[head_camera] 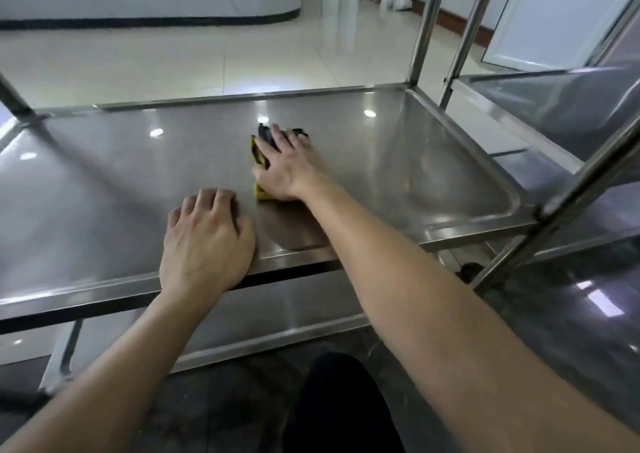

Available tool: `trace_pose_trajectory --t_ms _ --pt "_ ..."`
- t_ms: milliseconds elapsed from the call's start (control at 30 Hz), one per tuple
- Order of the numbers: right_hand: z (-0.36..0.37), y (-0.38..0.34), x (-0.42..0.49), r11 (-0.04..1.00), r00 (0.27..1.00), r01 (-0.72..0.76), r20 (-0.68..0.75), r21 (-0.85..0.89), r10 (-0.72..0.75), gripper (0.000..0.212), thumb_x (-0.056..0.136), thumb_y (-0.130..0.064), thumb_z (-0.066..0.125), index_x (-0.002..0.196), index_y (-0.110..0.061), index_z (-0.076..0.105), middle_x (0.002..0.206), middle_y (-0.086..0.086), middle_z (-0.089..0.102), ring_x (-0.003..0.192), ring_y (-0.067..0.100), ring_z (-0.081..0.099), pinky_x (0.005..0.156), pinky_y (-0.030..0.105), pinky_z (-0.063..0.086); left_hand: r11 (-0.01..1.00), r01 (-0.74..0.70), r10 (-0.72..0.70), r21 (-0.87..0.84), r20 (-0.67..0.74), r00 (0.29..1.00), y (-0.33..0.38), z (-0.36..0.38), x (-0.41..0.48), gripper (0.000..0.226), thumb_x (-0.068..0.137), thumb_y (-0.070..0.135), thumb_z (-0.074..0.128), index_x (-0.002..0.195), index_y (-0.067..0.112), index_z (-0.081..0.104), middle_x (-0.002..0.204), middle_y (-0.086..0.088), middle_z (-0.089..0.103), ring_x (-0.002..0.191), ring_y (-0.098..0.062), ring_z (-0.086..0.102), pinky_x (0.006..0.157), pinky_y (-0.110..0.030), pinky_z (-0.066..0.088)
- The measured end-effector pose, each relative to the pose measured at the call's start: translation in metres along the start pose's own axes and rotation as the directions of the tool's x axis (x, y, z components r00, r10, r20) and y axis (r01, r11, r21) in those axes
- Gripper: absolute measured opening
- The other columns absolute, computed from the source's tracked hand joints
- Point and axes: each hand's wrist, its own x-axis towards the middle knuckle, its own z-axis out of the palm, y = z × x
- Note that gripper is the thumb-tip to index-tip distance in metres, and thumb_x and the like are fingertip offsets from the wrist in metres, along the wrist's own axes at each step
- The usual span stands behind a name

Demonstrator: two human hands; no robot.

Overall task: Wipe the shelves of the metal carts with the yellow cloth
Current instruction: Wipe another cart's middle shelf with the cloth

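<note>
While my left hand [207,241] braces on the near edge of the shelf [104,182], holding nothing, my right hand [287,165], fingers spread, presses the cloth [259,156] mid-shelf. Soft and light, it should bunch easily, so I'd press on its middle.

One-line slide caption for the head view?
Right hand presses yellow cloth on the cart shelf; left hand rests at its front edge.

Shelf [381,134] – glossy, smooth metal; cloth [259,156] – matt yellow fabric.
</note>
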Motion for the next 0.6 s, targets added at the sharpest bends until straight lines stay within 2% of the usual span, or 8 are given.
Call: trace_pose_trajectory --t_ms 67,167,233,300,333,400,500,600 --pt "0.002 -0.030 -0.001 0.998 0.998 0.059 0.032 0.037 -0.060 0.076 0.104 -0.057 0.026 0.172 -0.028 0.009 0.180 0.004 -0.006 0.166 0.024 -0.006 0.133 0.046 -0.005 0.998 0.059 -0.060 -0.010 -0.011 0.998 -0.002 -0.002 0.000 0.046 0.105 0.041 0.043 0.139 0.015 0.057 0.143 -0.014 0.057 0.133 -0.036 0.050 0.114 -0.053 0.039" --pt "0.001 0.017 -0.010 1.000 1.000 0.006 0.025 0.029 -0.007 0.079 0.102 -0.060 0.022 0.172 -0.025 0.012 0.180 0.006 0.002 0.166 0.024 0.001 0.133 0.047 -0.002 0.996 0.089 -0.090 0.028 0.010 0.996 -0.006 -0.003 0.001 0.049 0.101 0.047 0.039 0.135 0.015 0.056 0.141 -0.014 0.056 0.130 -0.037 0.050 0.115 -0.054 0.039" --pt "-0.007 0.087 -0.019 0.988 0.987 -0.153 -0.049 -0.031 0.151 0.087 0.093 -0.067 0.019 0.166 -0.021 0.031 0.174 0.015 0.025 0.160 0.032 0.023 0.131 0.051 0.013 0.995 0.099 -0.100 0.024 0.016 0.995 -0.006 -0.002 0.001 0.048 0.100 0.046 0.039 0.132 0.016 0.057 0.139 -0.013 0.056 0.129 -0.037 0.050 0.115 -0.054 0.038" --pt "-0.018 0.168 -0.035 0.929 0.926 -0.365 -0.123 -0.063 0.356 0.091 0.087 -0.072 0.023 0.154 -0.014 0.045 0.158 0.024 0.045 0.145 0.041 0.044 0.123 0.052 0.032 0.994 0.108 -0.108 0.021 0.009 0.994 -0.003 -0.001 0.001 0.045 0.102 0.044 0.040 0.132 0.015 0.057 0.138 -0.013 0.056 0.129 -0.037 0.049 0.116 -0.053 0.038" --pt "-0.023 0.201 -0.046 0.897 0.894 -0.439 -0.124 -0.057 0.430 0.091 0.089 -0.071 0.028 0.155 -0.011 0.042 0.158 0.026 0.044 0.145 0.042 0.043 0.122 0.053 0.032 0.993 0.112 -0.112 0.026 0.009 0.994 -0.003 0.000 0.001 0.044 0.103 0.043 0.041 0.132 0.015 0.057 0.138 -0.013 0.057 0.129 -0.037 0.049 0.116 -0.053 0.037" --pt "-0.028 0.225 -0.058 0.858 0.857 -0.513 -0.087 -0.037 0.509 0.089 0.096 -0.066 0.032 0.164 -0.009 0.027 0.170 0.024 0.025 0.158 0.041 0.024 0.130 0.055 0.019 0.993 0.112 -0.113 0.041 0.007 0.994 -0.002 0.003 0.002 0.045 0.103 0.042 0.042 0.133 0.013 0.057 0.138 -0.013 0.056 0.130 -0.037 0.049 0.116 -0.052 0.037" --pt "-0.016 0.161 -0.032 0.903 0.902 -0.430 -0.047 -0.007 0.430 0.082 0.104 -0.062 0.032 0.170 -0.016 0.016 0.177 0.021 0.005 0.164 0.038 0.006 0.133 0.053 0.004 0.993 0.108 -0.108 0.038 0.010 0.994 -0.002 0.003 0.002 0.046 0.102 0.043 0.040 0.133 0.013 0.057 0.137 -0.013 0.056 0.130 -0.036 0.049 0.117 -0.052 0.037" --pt "-0.003 0.031 0.009 0.995 0.994 -0.104 -0.022 0.003 0.104 0.082 0.103 -0.070 0.024 0.172 -0.025 0.014 0.178 0.016 0.003 0.165 0.032 0.002 0.133 0.049 -0.001 0.994 0.109 -0.109 0.020 0.013 0.994 -0.003 0.001 0.002 0.051 0.099 0.046 0.034 0.131 0.014 0.058 0.136 -0.012 0.058 0.129 -0.035 0.050 0.116 -0.052 0.039"
